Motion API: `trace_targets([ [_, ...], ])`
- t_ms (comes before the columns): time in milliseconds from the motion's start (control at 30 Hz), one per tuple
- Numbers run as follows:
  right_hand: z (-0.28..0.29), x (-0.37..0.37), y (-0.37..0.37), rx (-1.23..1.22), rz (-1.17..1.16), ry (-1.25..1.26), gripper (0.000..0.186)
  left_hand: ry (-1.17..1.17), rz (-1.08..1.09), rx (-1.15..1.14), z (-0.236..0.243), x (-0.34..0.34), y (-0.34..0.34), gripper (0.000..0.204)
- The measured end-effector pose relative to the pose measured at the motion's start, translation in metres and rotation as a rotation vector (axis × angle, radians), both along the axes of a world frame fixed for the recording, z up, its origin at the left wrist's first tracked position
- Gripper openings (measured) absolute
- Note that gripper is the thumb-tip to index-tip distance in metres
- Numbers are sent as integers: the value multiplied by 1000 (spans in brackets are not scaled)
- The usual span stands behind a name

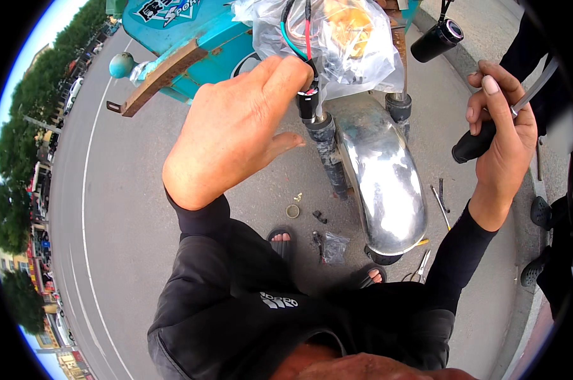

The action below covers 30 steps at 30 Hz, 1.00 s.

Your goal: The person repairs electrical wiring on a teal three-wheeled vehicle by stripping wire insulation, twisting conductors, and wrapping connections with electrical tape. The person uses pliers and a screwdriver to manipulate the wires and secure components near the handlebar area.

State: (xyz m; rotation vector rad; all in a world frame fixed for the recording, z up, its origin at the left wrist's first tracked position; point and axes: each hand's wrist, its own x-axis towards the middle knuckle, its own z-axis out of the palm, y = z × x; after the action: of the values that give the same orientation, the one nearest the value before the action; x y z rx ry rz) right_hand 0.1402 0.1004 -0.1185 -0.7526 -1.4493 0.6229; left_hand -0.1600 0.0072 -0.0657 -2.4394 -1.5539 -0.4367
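The left hand [236,120] is positioned in front of the teal vehicle body [169,35], back of the hand facing the camera. Its index finger is bent against the wires [308,31]; the thumb extends to the right, apart from the other fingers. The remaining fingertips are hidden, so whether they pinch the wires cannot be told. The wires are teal, red and black. Their long axis runs roughly top to bottom in the view, from the upper edge down to the bent index finger. A black cylinder [307,106] sits just below that finger, near the top of a fork leg [327,152].

The right hand [505,130] is raised to the right of the metal fender [388,183] and well apart from it. It holds a black-handled tool [475,143]; the fingers are curled around the tool, with the thumb extended upward. The tool's long axis is diagonal: the handle end points to the lower left, and the grey shaft points to the upper right.

A clear plastic bag [356,60] lies behind the wires. A second black cylinder [435,42] hangs at the upper right. Scissors [421,266] lie on the pavement [134,209] near the fender's lower end.
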Motion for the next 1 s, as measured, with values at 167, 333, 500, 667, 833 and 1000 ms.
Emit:
trace_targets([
  [167, -2, 31, 4, -90, 63, 36, 26, 179, 91, 102, -25, 57, 13, 66],
  [333, -9, 44, -2, -119, 114, 62, 25, 121, -137, 17, -15, 58, 8, 46],
  [500, 33, 35, -45, -147, 103, 45, 25, -983, -624, -264, 29, 44, -22, 67],
  [667, 86, 11, -87, -133, 235, 174, 18, -1646, -973, -541, 79, 70, -26, 68],
  [833, 108, -7, -101, -23, 365, 217, 17, -1506, -695, -420, 109, 80, -37, 51],
  [1000, 104, -20, -101, -48, 410, 237, 18, -1215, -334, -315, 132, 60, -14, 52],
])
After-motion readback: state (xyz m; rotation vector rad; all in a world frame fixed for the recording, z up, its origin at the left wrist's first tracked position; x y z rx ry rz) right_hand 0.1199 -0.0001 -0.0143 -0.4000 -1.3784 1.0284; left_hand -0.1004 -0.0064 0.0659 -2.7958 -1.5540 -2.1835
